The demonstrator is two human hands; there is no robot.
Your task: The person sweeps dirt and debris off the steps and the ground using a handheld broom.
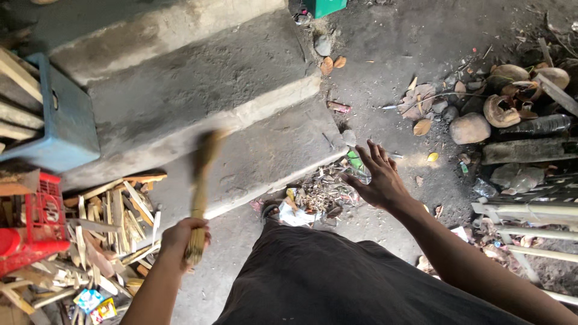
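Concrete steps lie beyond both hands. A litter pile sits just below the spread, empty fingers of the right hand. The left hand has its fingers closed around a stick broom, which rises blurred above them.

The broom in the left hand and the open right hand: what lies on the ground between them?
In the head view, between the broom and the right hand lies bare concrete step, then a litter pile by the step's corner.
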